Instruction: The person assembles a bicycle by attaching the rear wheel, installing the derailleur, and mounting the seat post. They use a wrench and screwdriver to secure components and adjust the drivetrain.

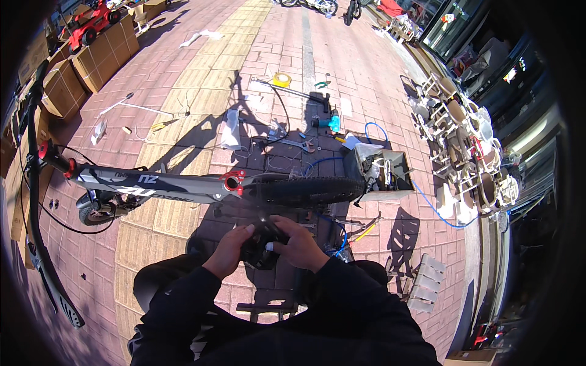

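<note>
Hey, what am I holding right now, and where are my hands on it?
A black object, kind unclear: your left hand grips its left side, your right hand its right side.

White lettering (131,190) on a dark bicycle frame (183,185)
It stands large, ahead and left of the left hand (229,249); dimmer marks (121,175) beside it are probably letters, too blurred to read.
</note>
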Demonstrator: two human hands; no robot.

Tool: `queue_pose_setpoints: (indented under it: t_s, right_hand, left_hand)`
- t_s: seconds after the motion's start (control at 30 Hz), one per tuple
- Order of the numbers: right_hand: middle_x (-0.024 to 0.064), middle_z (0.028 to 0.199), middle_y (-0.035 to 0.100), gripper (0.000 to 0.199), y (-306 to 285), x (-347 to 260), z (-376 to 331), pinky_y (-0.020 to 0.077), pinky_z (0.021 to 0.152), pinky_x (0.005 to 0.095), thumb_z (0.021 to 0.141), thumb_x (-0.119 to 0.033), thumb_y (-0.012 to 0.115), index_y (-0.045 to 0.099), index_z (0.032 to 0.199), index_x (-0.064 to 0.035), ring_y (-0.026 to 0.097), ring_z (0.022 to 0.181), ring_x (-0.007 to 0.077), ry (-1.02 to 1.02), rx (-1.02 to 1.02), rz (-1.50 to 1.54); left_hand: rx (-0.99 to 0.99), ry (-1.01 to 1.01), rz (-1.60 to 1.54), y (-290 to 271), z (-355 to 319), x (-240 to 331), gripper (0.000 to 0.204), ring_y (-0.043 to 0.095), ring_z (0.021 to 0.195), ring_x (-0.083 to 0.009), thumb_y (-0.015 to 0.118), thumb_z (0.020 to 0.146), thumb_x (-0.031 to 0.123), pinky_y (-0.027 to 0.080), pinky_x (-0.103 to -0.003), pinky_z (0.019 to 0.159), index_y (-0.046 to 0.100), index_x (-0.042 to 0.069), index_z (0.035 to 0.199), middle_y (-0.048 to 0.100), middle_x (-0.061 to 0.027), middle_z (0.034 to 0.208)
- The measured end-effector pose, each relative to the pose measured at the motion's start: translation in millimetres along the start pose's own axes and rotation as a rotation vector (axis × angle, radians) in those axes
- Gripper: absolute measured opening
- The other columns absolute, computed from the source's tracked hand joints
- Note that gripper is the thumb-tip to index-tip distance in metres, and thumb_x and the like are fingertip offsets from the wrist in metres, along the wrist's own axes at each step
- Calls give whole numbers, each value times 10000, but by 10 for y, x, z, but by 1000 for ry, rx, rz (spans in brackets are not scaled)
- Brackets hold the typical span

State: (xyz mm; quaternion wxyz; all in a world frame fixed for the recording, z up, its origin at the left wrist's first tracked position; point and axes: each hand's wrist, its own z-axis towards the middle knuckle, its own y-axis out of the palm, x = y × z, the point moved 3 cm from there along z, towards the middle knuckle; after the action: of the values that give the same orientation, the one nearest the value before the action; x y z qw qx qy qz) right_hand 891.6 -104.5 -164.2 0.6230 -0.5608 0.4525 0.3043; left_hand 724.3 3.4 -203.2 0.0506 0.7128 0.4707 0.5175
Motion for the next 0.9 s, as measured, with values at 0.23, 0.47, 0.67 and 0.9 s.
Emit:
queue_pose_setpoints:
  t_s: [0.23, 0.47, 0.67, 0.9]
  right_hand:
    - [183, 1345, 632, 534, 39, -62, -84, 492, 1033, 390, 779, -53, 793, 625, 1287, -40, 629, 1236, 326, 137, -31, 3]
    - [182, 1162, 712, 540, 32, -37, -120, 530, 939, 386, 807, -61, 745, 587, 1323, -41, 698, 1091, 306, 308, 75, -8]
    - [104, 1116, 735, 457, -10, 49, -69, 517, 939, 304, 862, -9, 677, 611, 1314, 2, 690, 1031, 161, 321, 53, 148]
    - [75, 992, 738, 295, -146, -87, -76, 528, 838, 284, 857, -12, 659, 684, 1149, 17, 688, 909, 143, 336, 189, 108]
  left_hand:
    - [5, 39, -76, -10, -62, -148, 336, 680, 974, -162, 480, 1066, 284, 556, -334, 859, 609, 22, 1232, 687, -82, 1103]
    - [8, 116, 28, 80, -160, -168, 276, 668, 975, -124, 549, 1049, 187, 530, -300, 894, 610, 28, 1267, 687, -35, 1105]
    - [-9, 165, 112, 59, -156, -90, 283, 651, 970, -82, 572, 1058, 234, 508, -264, 902, 618, 38, 1257, 692, -5, 1103]
    - [131, 182, -71, 70, -147, 43, 300, 635, 915, -99, 596, 1050, 302, 514, -263, 838, 611, 15, 1135, 664, -31, 1024]
